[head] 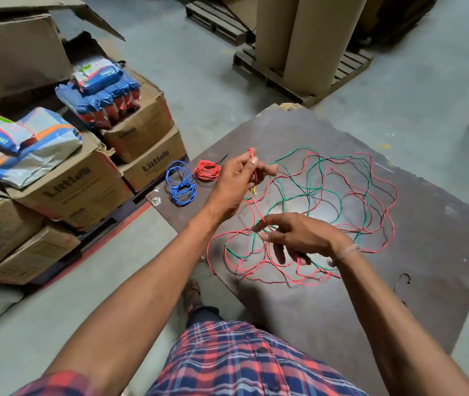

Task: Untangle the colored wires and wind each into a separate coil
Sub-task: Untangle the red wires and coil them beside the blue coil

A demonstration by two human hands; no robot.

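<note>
Nearest me, my right hand [299, 235] pinches a red wire [259, 215] above the red, green and black tangle [341, 201] on the dark board [427, 252]. Farther out my left hand [236, 181] grips that wire's wound end; beyond lie a red coil [207, 170] and a blue coil [181, 182].

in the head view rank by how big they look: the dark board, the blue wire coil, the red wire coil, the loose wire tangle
1. Dark board, by far.
2. Loose wire tangle, spread across much of it.
3. Blue wire coil.
4. Red wire coil, tighter, slightly farther away; the gap looks real though.
</note>
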